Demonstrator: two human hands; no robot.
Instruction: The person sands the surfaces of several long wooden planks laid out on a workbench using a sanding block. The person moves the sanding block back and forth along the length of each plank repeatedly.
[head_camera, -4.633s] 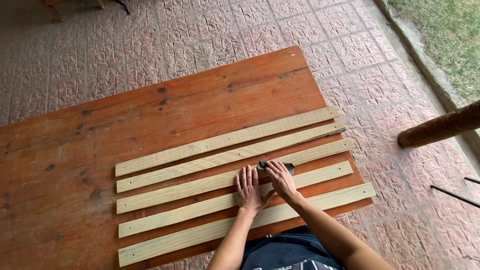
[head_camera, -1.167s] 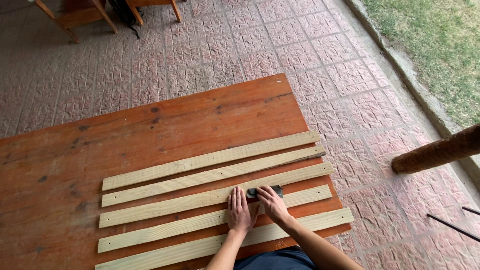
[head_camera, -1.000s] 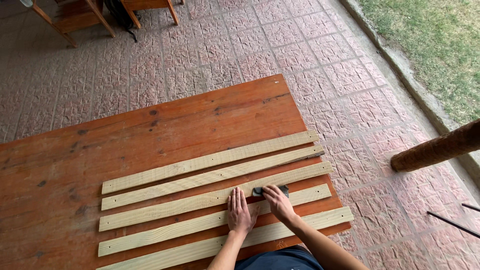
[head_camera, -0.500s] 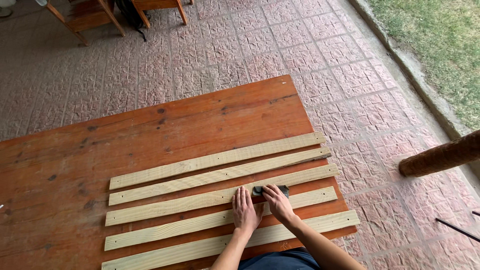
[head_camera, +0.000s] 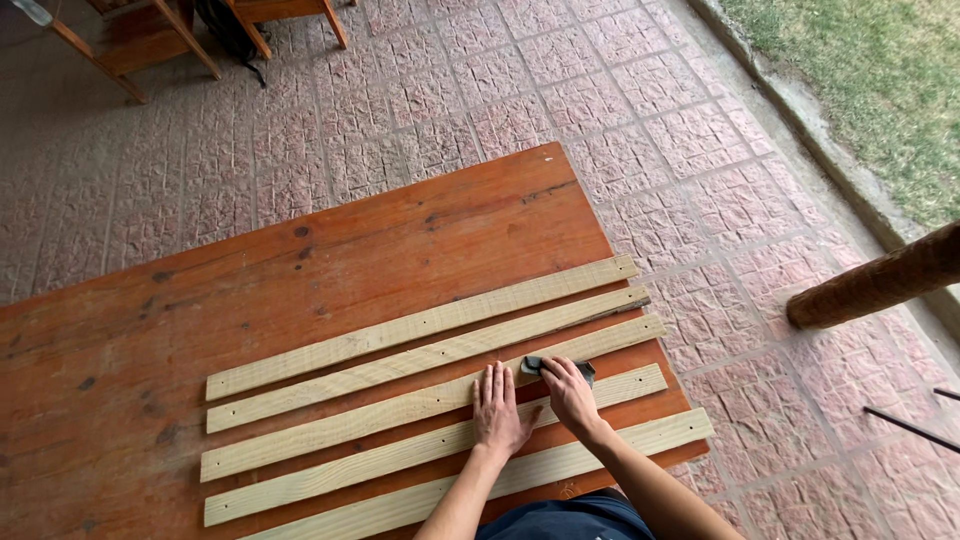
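Pad: small dark flat sanding pad lies on the third pale wooden slat, mostly hidden under the right hand.
Right hand: fingers curled down over the pad, pressing it to the slat.
Left hand: flat, fingers spread, holding nothing, just beside the right hand across two slats.
Slats: five in a row, gaps between.
Surface: reddish-brown wooden surface; bare room beyond the hands, right edge near.
Hidden: nearest slat cut off below.
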